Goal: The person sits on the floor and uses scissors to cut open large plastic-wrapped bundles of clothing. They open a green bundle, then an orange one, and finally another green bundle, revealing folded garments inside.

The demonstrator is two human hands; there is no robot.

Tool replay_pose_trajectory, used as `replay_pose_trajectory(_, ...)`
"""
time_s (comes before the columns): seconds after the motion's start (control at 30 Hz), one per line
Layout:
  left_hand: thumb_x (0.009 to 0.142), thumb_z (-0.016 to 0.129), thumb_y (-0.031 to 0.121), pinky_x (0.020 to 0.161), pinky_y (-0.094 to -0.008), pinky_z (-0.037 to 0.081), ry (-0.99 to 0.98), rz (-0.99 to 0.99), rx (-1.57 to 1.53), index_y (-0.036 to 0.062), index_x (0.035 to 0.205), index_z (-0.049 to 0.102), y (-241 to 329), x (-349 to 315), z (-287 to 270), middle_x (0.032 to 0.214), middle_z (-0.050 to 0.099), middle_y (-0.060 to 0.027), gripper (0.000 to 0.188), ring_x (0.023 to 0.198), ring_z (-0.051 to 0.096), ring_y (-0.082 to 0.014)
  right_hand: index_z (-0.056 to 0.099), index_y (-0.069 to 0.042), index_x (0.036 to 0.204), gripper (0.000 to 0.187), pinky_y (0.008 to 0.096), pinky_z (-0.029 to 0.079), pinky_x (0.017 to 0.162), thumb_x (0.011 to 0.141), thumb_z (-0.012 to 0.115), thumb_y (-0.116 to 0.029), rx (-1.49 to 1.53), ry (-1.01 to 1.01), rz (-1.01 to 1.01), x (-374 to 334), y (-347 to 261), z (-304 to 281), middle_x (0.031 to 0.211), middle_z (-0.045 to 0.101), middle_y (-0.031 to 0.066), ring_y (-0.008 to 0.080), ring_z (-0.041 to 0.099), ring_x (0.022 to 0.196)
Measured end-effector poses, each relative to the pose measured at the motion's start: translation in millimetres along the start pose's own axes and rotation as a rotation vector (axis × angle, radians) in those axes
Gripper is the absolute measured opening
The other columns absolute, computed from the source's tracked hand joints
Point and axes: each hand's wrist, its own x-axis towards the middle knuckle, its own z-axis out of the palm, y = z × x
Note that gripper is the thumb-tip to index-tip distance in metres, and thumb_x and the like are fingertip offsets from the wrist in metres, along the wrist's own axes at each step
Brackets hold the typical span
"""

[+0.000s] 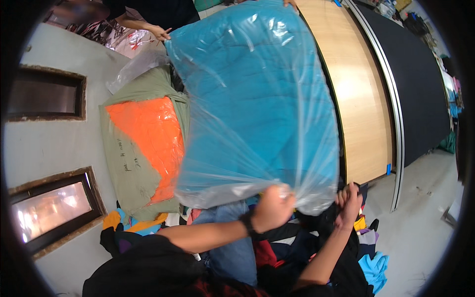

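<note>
A big clear plastic bag (307, 148) with a puffy blue quilted bundle (247, 89) inside stretches out before me. My left hand (272, 208), with a dark band at the wrist, is closed on the gathered near edge of the bag. Just beyond the bag's near right corner is my right hand (348, 205), its fingers curled shut; whatever they may hold cannot be made out. At the far end, a co-worker's hand (160, 33) grips the bag's left corner, and another hand (291, 4) touches the far right.
A large green-wrapped bale (131, 163) with an orange plastic-covered panel (153, 133) stands on the left. Loose clothes (373, 267) are heaped beneath my arms. A light wooden tabletop (363, 99) with a metal rail (388, 84) runs along the right, beside a black surface (415, 74).
</note>
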Motion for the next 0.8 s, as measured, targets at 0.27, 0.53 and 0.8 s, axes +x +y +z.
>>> replay_pose_trajectory(0.27, 0.102, 0.063, 0.037, 0.106, -0.0438, 0.049, -0.981, -0.924, -0.700, 0.0074, 0.154, 0.028, 10.0, -11.5, 73.2, 0.157, 0.036, -0.0173, 0.069, 0.129, 0.056, -0.0224, 0.036, -0.017, 0.060, 0.052, 0.0289, 0.033, 0.048, 0.103, 0.059, -0.036, 0.152, 0.596, 0.038, -22.6, 79.0, -62.3, 0.054, 0.030, -0.0037, 0.0101, 0.030, 0.046)
replay_pose_trajectory(0.53, 0.100, 0.067, 0.026, 0.085, -0.0304, 0.056, -0.417, -0.561, 0.158, 0.0016, 0.126, 0.062, -173.2, -11.5, -137.3, 0.109, 0.073, -0.0110, 0.036, 0.097, 0.070, -0.0151, 0.045, -0.004, 0.104, 0.029, 0.0296, 0.042, 0.050, 0.106, 0.049, -0.032, -0.098, 0.397, 0.062, 31.5, 175.9, -41.6, 0.070, 0.044, 0.0017, 0.0121, 0.043, 0.052)
replay_pose_trajectory(0.8, 0.091, 0.073, 0.029, 0.090, -0.0387, 0.055, -0.085, -0.883, 0.641, -0.0022, 0.117, 0.065, -309.8, -162.9, -361.7, 0.110, 0.072, -0.0215, 0.042, 0.103, 0.071, -0.0291, 0.059, 0.007, 0.118, 0.036, 0.0468, 0.051, 0.080, 0.104, 0.055, -0.025, -1.020, 0.431, -0.685, 173.6, 138.6, -87.2, 0.104, 0.067, 0.0242, 0.0408, 0.066, 0.089)
